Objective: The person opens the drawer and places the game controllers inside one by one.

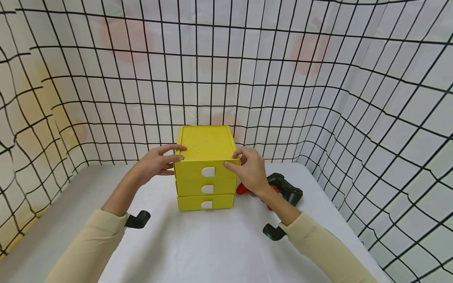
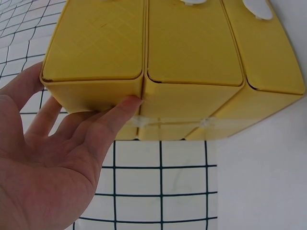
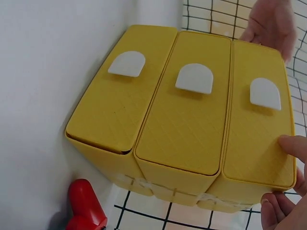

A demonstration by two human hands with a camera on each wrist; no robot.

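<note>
A yellow mini drawer unit (image 1: 206,179) stands upright, with three stacked drawers and a white tab on each front. In the left wrist view, the fingers of my left hand (image 2: 62,148) lie extended along the unit's side by the top drawer. Fingertips of that hand also reach over the top edge in the head view. My right hand (image 1: 250,169) grips the opposite upper front corner, its thumb on the top drawer's front and other fingers at the top and side. All three drawers (image 3: 184,105) sit in their slots. Clear tape runs across the unit's side.
Behind my right forearm lies a black game controller (image 1: 284,188), with a red controller (image 1: 242,189) partly hidden beside it. The red one's grip also shows in the right wrist view. Black grid netting (image 1: 219,70) encloses the white table (image 1: 198,243) at the back and sides.
</note>
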